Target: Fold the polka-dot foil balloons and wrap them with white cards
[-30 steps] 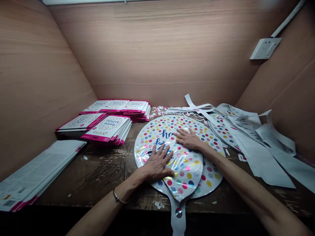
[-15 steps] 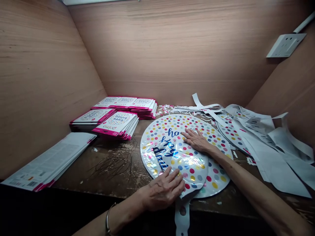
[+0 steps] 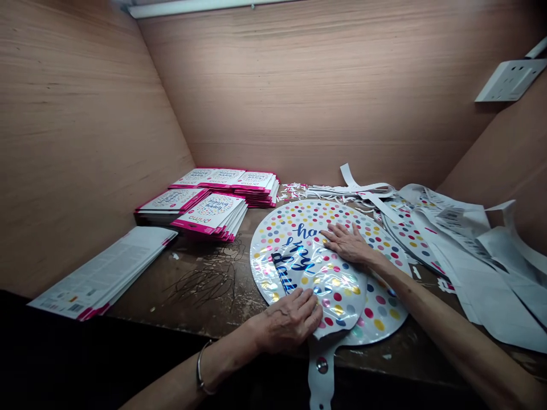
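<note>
Flat round foil balloons [image 3: 280,228], white with coloured dots and blue lettering, lie stacked at the table's front edge. The top one is folded over, and its folded part lies across the lettering. My left hand [image 3: 293,322] is on the lower left of this fold, fingers drawn together and bent onto the foil; its thumb is hidden. Higher up, my right hand [image 3: 347,244] lies flat with fingers apart, pressing on the foil beside the lettering. A pale balloon tail [image 3: 321,373] with a round hole hangs over the table edge.
Printed card packets [image 3: 209,213] stand in piles at the back left, with long unfolded cards [image 3: 106,267] in front of them. White paper strips [image 3: 478,256] cover more dotted balloons [image 3: 412,236] on the right. Paper scraps lie along the back. A socket [image 3: 510,81] is on the right wall.
The view has shifted slightly, so everything sits a little further right. My left hand's fingers have drawn closer together on the fold; my right hand stays flat on the foil.
</note>
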{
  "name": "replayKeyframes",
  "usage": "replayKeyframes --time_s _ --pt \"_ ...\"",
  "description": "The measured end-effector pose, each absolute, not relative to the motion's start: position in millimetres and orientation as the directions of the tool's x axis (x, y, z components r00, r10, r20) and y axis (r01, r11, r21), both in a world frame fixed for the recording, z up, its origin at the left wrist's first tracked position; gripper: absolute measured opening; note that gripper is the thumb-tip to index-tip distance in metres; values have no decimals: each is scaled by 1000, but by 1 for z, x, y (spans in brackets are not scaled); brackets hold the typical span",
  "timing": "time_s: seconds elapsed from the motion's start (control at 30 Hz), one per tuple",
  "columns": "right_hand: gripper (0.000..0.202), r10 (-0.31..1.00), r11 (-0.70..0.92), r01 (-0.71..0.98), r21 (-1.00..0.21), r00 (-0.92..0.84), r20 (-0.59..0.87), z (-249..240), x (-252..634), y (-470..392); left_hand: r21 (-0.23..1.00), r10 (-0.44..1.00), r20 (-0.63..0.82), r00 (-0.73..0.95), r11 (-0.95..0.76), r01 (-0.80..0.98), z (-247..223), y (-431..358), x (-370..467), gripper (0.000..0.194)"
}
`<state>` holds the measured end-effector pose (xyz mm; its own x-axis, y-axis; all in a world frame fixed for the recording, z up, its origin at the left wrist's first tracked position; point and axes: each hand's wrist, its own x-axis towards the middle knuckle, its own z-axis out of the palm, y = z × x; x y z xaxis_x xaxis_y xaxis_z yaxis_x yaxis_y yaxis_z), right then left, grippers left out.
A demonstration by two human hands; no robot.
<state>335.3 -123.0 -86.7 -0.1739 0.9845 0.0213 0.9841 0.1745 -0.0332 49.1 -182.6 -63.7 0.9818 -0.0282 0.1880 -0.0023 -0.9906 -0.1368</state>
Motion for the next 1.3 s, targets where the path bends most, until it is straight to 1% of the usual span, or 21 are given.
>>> replayKeyframes --time_s 0.1,0.17,0.27,0.37,0.43,0.5,0.57,0.6,0.63,0.67,0.7,0.77,0.8,0.87,0.97,1.03,1.13,1.17,1.23,1.27,1.3 --pt "51 948 252 967 38 -254 193 -63 307 -124 -142 -18 183 983 -990 8 -65 -182 50 35" --pt "50 880 423 906 24 -417 226 -52 277 -125 -149 -19 184 983 -989 9 -65 -182 51 34" --pt "52 798 600 796 -86 -586 142 -55 233 -127 -158 2 189 982 -987 33 -66 -183 51 33" --pt "54 792 602 771 -211 -610 32 -72 211 -126 -126 34 181 983 -990 58 -65 -185 48 33" --pt "54 791 586 755 -293 -611 6 -78 210 -123 -58 52 205 977 -996 65 -65 -187 47 32" --pt "55 800 551 710 -439 -600 34 -76 218 -118 104 107 258 960 -991 83 -64 -187 47 29" --pt "57 833 488 654 -579 -546 85 -64 232 -111 402 306 287 908 -899 175 -62 -184 50 25" --pt "58 863 449 629 -635 -490 124 -55 241 -108 587 493 264 829 -764 267 -61 -181 53 21" --pt "60 897 408 610 -679 -406 173 -44 251 -106 752 695 189 694 -556 352 -60 -175 56 16" --pt "61 928 368 603 -708 -293 232 -31 262 -107 863 852 70 519 -312 396 -59 -169 60 12" --pt "60 941 331 611 -719 -156 301 -19 271 -110 915 936 -57 347 -89 393 -58 -161 64 11" --pt "58 883 270 677 -685 110 456 2 285 -125 930 963 -230 138 175 324 -58 -145 72 13" --pt "57 842 253 738 -625 150 519 8 288 -136 928 957 -270 111 227 296 -59 -138 75 12" --pt "51 838 309 840 -445 -19 545 9 284 -161 924 943 -322 86 293 247 -63 -129 82 8" --pt "48 825 545 808 -224 -470 313 -19 263 -189 909 917 -395 47 384 161 -67 -131 89 6" --pt "48 794 604 778 -173 -570 213 -43 250 -195 905 908 -417 46 409 117 -66 -139 89 13" --pt "40 788 614 765 -196 -578 215 -64 241 -190 910 908 -411 80 404 87 -50 -156 77 20" --pt "37 777 628 749 -211 -589 223 -66 241 -188 931 931 -357 77 347 115 -41 -160 70 23" --pt "32 751 661 713 -236 -620 229 -65 243 -187 964 991 -103 86 78 253 -19 -168 58 32" --pt "30 743 670 701 -245 -629 231 -63 245 -189 937 985 70 158 -119 327 -8 -171 55 33" --pt "29 740 673 694 -255 -632 231 -61 246 -192 874 927 218 304 -324 363 1 -172 54 32"
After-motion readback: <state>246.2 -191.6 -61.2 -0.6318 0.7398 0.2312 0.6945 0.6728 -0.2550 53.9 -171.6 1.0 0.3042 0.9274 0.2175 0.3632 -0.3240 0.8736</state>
